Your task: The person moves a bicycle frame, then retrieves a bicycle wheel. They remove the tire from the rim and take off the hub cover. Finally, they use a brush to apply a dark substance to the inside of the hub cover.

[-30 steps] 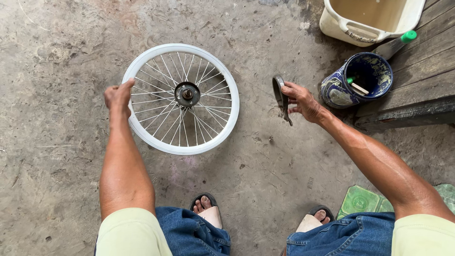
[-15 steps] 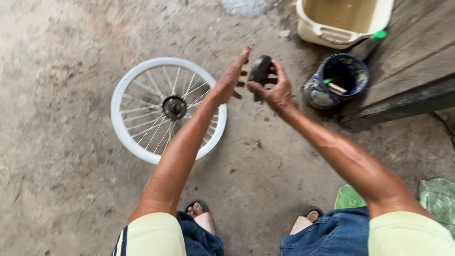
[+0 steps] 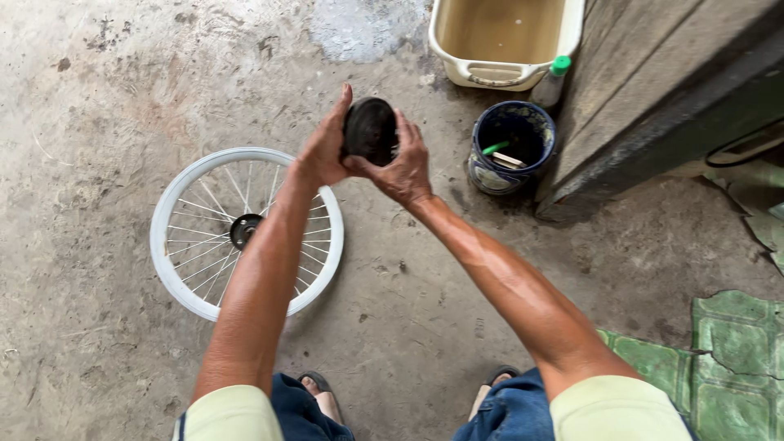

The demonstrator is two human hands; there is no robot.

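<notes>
Two hands, left (image 3: 322,151) and right (image 3: 404,167), clasp a dark round disc (image 3: 370,129) between them, upper centre of frame, fingers curled around its rim, above a white wheel (image 3: 175,212) lying lower left and a blue bucket (image 3: 490,175) right.

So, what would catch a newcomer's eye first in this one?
Both hands meet at top centre: the left hand and right hand clasp a dark round rubbery object between them. Below left, a white spoked wheel lies flat on the concrete floor; right of the hands stands a blue bucket.
</notes>
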